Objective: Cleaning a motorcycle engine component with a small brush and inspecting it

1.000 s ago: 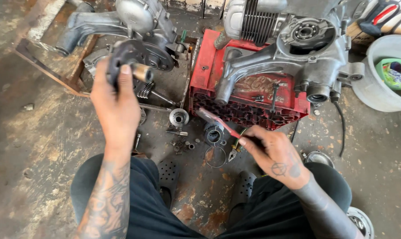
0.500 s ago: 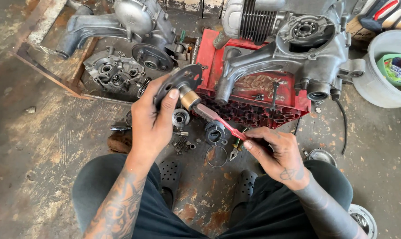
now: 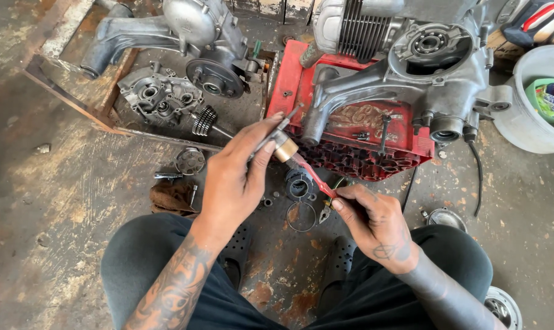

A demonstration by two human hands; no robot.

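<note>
While I squat over the stained floor (image 3: 57, 201), the head camera shows my left hand (image 3: 237, 177) clenched around a small brass-coloured bush on a shaft (image 3: 284, 148), held just in front of the red crate (image 3: 411, 150) under the engine casing (image 3: 436, 73). My right hand (image 3: 375, 223) pinches the red-handled tool (image 3: 313, 177), whose tip meets the bush. To do it well, I think I must keep the shaft steady, the tool straight, and press gently, so nothing drops among the loose ring (image 3: 301, 215) and parts below
</note>
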